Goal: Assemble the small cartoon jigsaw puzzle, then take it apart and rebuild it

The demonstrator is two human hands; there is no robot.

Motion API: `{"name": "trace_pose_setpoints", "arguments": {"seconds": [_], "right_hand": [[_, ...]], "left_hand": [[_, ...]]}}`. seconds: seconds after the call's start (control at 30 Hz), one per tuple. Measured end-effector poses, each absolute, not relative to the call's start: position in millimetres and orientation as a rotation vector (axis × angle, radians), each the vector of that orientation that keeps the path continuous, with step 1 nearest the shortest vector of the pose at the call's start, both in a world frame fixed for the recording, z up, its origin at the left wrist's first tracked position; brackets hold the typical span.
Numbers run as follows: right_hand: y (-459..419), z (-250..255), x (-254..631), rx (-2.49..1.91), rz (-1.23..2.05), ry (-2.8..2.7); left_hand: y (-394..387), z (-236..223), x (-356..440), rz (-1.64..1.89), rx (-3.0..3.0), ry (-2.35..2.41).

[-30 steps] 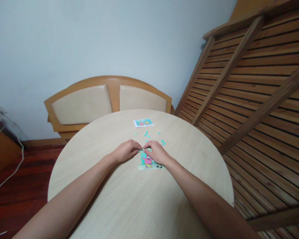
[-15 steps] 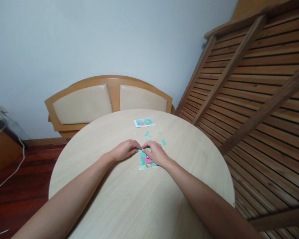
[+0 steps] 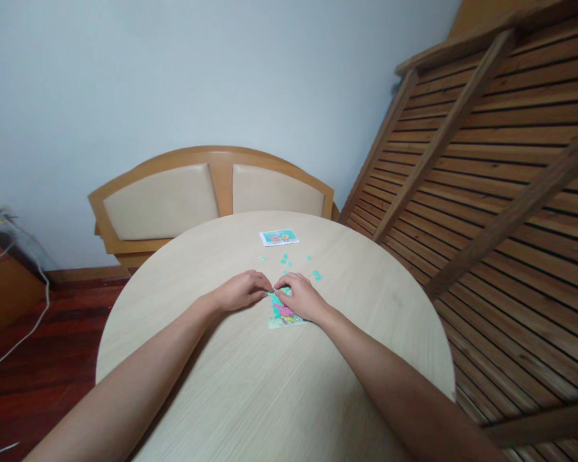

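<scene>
Jigsaw (image 3: 283,314), apparently part-assembled, lying flat on the round tabletop (image 3: 250,385), well in from its left and right edges. At the jigsaw's far-left corner, left hand (image 3: 243,290) with thumb and fingers drawn close together; at this size, cannot tell whether gripping a piece or only touching the border. Just beside, right hand (image 3: 302,296), fingers bent and narrow over the far side, hiding part of it; again cannot tell whether gripping anything. For a neat join here, best to brace the joined part lightly with the right hand, match the outlines first, then press straight down. Better not to push sideways: seemingly thin stuff, likely to buckle or slide. Farther toward the tabletop's far edge, loose turquoise pieces (image 3: 316,275), thinly scattered; worth not brushing with the knuckles. Nearest that far edge, picture card (image 3: 279,237), handy for comparing colours.
</scene>
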State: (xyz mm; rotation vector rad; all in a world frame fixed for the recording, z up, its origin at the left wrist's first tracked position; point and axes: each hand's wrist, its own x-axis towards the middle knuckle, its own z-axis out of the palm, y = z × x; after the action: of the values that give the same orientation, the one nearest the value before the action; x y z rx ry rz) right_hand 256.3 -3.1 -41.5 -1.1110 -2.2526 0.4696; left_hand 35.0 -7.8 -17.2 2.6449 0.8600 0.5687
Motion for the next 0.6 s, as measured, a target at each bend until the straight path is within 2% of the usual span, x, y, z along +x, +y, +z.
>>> {"name": "trace_pose_setpoints", "arguments": {"seconds": [0.6], "right_hand": [[-2,-31,280,-0.876,0.394,-2.453]], "left_hand": [[-12,-16,39,0.550,2.823,0.923]]}}
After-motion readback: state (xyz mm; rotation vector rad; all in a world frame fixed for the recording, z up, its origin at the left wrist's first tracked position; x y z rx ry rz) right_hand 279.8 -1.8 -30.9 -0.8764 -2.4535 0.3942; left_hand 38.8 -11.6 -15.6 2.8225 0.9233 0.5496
